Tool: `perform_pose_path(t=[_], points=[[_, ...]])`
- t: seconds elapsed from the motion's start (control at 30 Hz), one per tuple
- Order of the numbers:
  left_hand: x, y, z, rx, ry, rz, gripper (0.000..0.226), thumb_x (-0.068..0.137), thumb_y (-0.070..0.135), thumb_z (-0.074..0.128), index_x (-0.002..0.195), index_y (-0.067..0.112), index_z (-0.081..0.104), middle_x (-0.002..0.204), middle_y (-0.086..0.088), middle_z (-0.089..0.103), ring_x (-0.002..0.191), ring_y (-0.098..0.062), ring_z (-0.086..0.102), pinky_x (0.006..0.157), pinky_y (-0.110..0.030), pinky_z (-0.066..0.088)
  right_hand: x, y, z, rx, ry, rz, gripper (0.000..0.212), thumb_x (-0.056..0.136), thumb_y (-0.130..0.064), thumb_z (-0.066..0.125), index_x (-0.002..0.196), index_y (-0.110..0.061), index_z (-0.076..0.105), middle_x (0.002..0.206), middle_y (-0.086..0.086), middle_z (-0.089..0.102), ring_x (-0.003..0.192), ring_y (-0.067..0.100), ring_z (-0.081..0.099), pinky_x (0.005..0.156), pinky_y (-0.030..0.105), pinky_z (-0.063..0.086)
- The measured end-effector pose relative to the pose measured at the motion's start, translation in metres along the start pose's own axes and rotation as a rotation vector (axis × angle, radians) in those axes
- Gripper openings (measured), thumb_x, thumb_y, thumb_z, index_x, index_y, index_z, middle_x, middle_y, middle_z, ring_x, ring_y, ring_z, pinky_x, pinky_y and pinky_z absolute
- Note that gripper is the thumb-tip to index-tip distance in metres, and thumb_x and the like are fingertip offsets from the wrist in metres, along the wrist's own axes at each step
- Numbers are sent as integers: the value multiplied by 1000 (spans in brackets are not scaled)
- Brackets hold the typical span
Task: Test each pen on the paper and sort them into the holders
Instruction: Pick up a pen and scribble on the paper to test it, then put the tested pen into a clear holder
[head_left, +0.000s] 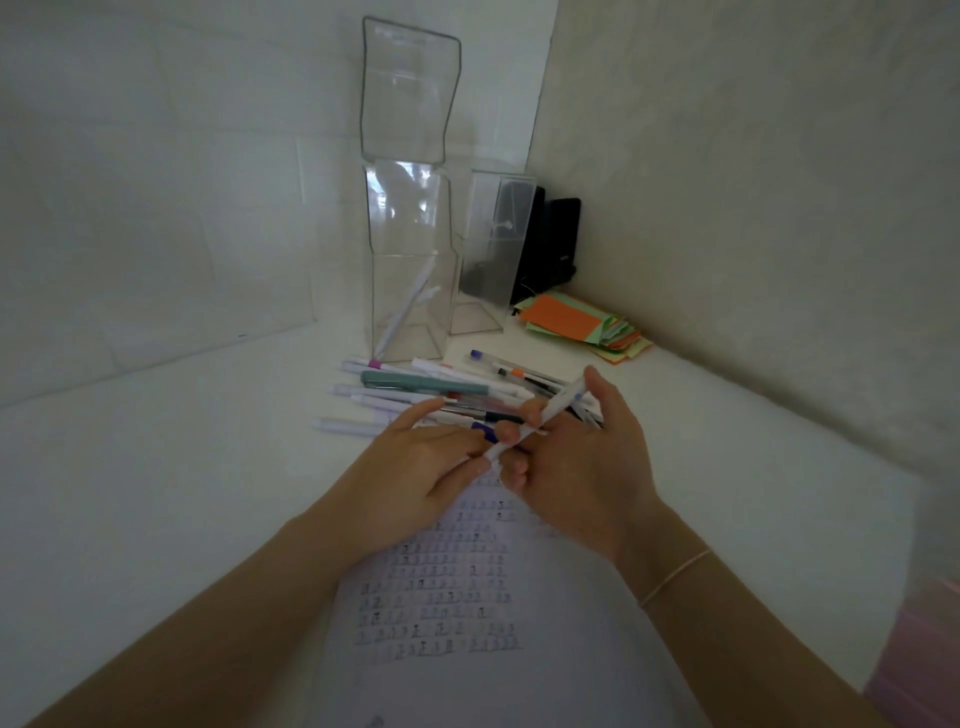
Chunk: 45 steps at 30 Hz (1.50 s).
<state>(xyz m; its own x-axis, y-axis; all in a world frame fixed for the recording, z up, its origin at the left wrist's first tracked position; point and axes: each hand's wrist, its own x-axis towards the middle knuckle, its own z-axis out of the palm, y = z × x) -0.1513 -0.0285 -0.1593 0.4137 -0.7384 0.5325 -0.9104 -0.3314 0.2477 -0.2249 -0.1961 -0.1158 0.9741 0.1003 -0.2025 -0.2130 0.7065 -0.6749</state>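
Two hands are on one white pen (540, 421) here, held just above the top edge of the paper (467, 597). The right hand (576, 467) has its fingers curled round the barrel, and the left hand (415, 467) pinches the lower end near the tip. My guess is the cap is coming off, or going back on, though I can't actually see a separate cap. So we're at the start or end of a test for this pen. If it's the start, the next move needs the tip freed and brought down onto a bare bit of the sheet, which is already full of rows of little test marks.

The pen itself is a slim white stick with a small bluish mark up the barrel, tilted with its far end up and to the right.

Just past the hands sits the pile of untested pens (441, 395), plenty left, so the job looks early on. Behind that, the tall clear holder (405, 260) has what looks like two white pens leaning inside, and the smaller clear holder (493, 249) just beside it looks empty. Coloured paper slips (582, 322) lie off to the right.
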Motion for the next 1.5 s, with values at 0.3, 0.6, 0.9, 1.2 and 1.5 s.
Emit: perform_pose_path(t=[0.3,0.6,0.9,1.2,1.5], points=[[3,-6,0,24,147,-118,39,95,41,38,113,19,65,113,4,68,107,-9,58,111,-34,28,8,-17,37,-588,284,-204,38,92,-37,51,77,-4,58,70,9,60,54,15,55,58,25,52],[-3,-35,-6,10,329,-519,14,78,29,56,87,21,63,88,2,67,76,-19,63,80,-45,51,123,-110,151,-1282,409,-1111,44,83,3,48,124,-6,32,87,7,51,69,30,61,66,49,57],[-8,-36,1,144,148,-529,26,69,36,48,87,28,65,94,9,62,92,-14,56,84,-25,27,208,-68,135,-1804,330,-472,14,93,-12,39,105,-9,46,76,0,40,81,21,46,71,29,40],[-7,-34,0,88,139,-475,16,80,26,63,96,27,65,100,9,62,99,-13,54,94,-29,27,119,-41,98,-1651,371,-997,15,92,-9,44,90,-4,58,93,11,57,87,22,52,78,33,46],[-1,-25,-2,87,306,-178,21,88,28,51,100,18,65,97,1,65,90,-12,54,84,-20,37,55,20,21,-854,236,-268,26,92,-19,57,114,-6,63,113,14,65,97,20,63,83,26,52]])
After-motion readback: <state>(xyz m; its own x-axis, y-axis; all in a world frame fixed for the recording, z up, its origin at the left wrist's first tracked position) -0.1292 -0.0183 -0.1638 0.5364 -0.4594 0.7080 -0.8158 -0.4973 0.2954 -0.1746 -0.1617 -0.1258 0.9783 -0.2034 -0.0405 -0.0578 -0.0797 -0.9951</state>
